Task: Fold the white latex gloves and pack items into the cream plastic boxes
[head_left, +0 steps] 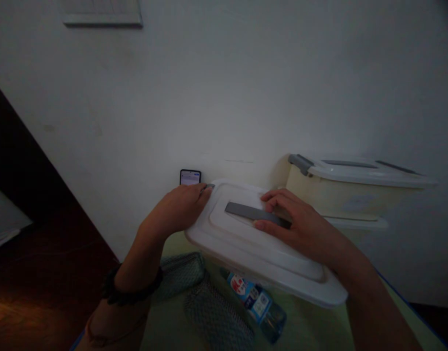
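Observation:
A white plastic lid (246,243) with a grey handle (253,213) sits tilted over an open pale container (158,317). My left hand (180,207) grips the lid's far left corner, fingers curled over the grey latch there. My right hand (297,224) lies on top of the lid with its fingers curled around the grey handle. Inside the container, under the lid, lie a plastic water bottle (258,304) with a blue and white label and grey mesh pouches (209,307).
Two closed cream bins with white lids and grey latches (356,187) are stacked at the right against the white wall. A phone (190,177) with a lit screen leans on the wall behind the lid. Dark wooden floor (44,273) lies to the left.

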### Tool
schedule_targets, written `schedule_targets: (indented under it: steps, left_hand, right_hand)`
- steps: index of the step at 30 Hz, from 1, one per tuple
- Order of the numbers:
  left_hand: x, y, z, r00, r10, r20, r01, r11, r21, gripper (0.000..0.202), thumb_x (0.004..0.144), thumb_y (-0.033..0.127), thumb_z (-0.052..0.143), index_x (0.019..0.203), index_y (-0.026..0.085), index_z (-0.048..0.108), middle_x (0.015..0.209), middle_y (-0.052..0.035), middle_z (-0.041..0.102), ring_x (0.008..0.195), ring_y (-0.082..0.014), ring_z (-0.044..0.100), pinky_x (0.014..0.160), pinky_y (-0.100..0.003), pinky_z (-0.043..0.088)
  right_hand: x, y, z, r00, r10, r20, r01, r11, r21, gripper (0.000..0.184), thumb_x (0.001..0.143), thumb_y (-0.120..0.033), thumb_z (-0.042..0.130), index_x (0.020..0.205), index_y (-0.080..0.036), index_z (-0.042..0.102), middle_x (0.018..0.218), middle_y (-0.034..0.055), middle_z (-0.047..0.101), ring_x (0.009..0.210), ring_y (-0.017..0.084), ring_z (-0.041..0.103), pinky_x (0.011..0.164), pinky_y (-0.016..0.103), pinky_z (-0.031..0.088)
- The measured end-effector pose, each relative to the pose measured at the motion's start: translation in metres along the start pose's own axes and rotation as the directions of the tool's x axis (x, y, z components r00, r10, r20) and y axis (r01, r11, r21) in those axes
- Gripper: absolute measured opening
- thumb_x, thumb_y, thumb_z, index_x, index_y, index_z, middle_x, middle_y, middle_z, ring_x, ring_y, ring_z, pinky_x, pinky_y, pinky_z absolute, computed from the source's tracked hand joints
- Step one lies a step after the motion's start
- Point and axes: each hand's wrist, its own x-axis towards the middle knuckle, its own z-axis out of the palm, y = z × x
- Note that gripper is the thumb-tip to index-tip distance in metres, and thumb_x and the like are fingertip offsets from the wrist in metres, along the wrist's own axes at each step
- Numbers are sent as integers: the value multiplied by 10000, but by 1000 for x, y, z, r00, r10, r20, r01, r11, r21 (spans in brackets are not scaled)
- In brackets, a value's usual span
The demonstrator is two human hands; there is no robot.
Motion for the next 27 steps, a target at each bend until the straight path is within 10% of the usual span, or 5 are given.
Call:
schedule_targets:
  steps: [27]
  left_hand:
    - [1,-2,0,999,31,-21,-32,999,-14,501,931,387,185,1076,152,602,1049,-129,691,932,-243,648,806,-341,455]
  right_hand:
    - [0,1,0,1000,-10,-6,10,1000,-2,256,790,-465,595,829,-227,509,1101,74,577,997,231,575,874,416,462]
